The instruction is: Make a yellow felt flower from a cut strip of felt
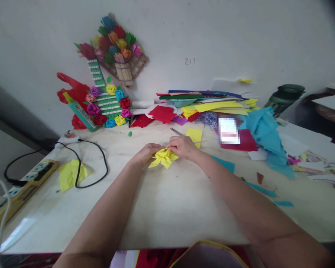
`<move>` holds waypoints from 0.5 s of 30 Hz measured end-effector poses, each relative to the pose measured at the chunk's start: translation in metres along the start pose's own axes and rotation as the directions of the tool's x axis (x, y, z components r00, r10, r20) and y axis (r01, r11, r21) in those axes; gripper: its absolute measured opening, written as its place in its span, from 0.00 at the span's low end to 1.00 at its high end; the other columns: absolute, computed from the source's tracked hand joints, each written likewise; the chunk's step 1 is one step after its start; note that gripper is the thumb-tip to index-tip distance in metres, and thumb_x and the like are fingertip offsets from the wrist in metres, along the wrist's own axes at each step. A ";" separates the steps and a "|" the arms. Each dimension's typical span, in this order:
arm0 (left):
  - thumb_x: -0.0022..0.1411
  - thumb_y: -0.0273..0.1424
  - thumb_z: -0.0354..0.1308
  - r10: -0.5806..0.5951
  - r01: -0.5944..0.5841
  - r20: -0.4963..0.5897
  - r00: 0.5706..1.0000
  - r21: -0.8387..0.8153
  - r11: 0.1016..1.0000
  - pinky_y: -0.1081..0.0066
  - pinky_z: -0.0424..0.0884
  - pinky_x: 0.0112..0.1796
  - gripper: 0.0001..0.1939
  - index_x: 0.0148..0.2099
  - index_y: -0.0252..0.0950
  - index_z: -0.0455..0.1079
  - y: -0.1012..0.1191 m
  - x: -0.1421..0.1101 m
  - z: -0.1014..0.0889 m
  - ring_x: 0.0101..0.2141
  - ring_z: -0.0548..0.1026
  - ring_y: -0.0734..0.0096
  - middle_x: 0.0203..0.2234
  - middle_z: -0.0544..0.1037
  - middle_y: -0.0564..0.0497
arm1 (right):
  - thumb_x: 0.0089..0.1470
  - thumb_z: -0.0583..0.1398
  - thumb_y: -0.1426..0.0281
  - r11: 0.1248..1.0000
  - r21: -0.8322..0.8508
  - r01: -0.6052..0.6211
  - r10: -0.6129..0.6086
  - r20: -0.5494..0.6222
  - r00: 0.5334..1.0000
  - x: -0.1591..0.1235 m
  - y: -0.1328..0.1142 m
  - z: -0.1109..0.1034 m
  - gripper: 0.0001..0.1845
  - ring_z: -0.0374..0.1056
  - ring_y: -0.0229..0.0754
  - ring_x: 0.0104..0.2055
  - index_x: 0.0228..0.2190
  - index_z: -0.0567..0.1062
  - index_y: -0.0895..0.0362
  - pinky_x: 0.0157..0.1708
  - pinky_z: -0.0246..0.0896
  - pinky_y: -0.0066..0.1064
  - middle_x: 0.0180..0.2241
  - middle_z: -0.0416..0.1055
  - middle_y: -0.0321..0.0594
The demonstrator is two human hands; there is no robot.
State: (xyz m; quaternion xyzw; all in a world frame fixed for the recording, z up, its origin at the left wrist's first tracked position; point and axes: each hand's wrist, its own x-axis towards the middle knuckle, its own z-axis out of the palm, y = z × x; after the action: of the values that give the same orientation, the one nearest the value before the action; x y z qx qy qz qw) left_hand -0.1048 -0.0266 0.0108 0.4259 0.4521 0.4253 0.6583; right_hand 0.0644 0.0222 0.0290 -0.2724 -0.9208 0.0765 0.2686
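A yellow crepe-paper flower (164,158) with pointed petals is held just over the table, its petals spread toward me. My left hand (148,153) is closed around the flower's left side, fingertips at its upper edge. From the other side my right hand (184,146) pinches the top of the flower, thumb and fingers pressed together. The fingertips hide part of the paper between them. Behind my right hand lies a flat yellow paper piece (194,134). A dark scissor blade (175,131) and a thin stick (200,142) show beside that hand.
Stacked coloured paper (209,102) lies along the wall. A phone (229,131) rests on red paper at right, near crumpled blue paper (265,126) and a green bottle (286,96). At left are a glue bottle (82,113), a black cable (106,160) and a power strip (25,186).
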 end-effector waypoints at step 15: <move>0.44 0.37 0.59 0.019 -0.018 -0.003 1.000 0.154 0.988 0.77 0.59 0.21 0.14 0.28 0.29 0.68 -0.007 0.003 -0.007 0.18 0.67 0.78 0.17 0.70 0.51 | 0.49 0.52 0.67 0.984 0.113 -0.137 0.099 0.292 0.951 0.000 0.006 -0.013 0.13 0.64 0.34 0.32 0.33 0.75 0.54 0.29 0.52 0.24 0.31 0.72 0.35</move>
State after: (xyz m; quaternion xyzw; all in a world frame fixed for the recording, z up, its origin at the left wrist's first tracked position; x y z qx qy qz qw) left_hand -0.1101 -0.0247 0.0023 0.4788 0.4809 0.3961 0.6186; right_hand 0.0738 0.0270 0.0383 -0.2949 -0.9247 0.1917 0.1452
